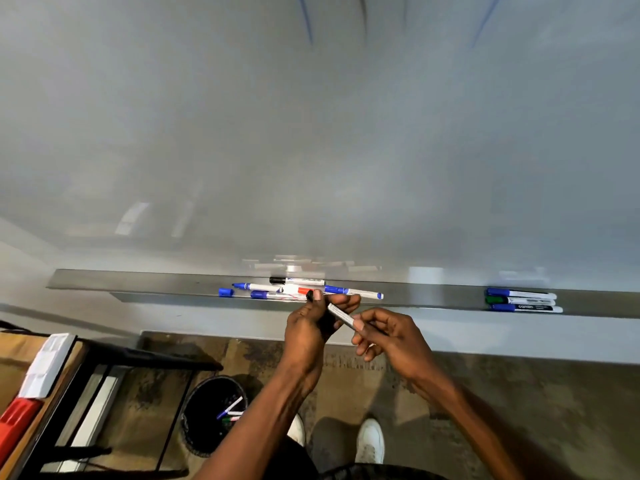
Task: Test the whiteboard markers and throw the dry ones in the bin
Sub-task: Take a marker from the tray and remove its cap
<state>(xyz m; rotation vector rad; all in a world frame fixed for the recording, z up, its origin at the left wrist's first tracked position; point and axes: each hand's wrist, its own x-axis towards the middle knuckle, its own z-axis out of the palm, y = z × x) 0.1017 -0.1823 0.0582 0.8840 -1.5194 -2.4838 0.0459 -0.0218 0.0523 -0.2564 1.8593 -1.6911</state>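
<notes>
A black marker (341,315) is held in front of the marker tray (138,284) by both hands. Its black cap end is gripped in the curled fingers of the left hand (310,329), and its white barrel is pinched by the right hand (384,337). Whether the cap is seated or coming off cannot be told. Step judged: uncapping for a test, or recapping after one.

Progress is judged as about midway. A few discarded markers (230,410) are seen inside the black bin (197,438) on the floor at lower left. Blue strokes (306,24) are seen at the top of the whiteboard (311,150), so some testing is taken as done. Three capped markers (521,300) are laid neatly together at the right of the tray, well apart from the rest — probably the kept ones. A loose pile of markers (294,289) is seen on the tray just behind the hands, with one blue cap (225,292) beside it — these are judged untested.
</notes>
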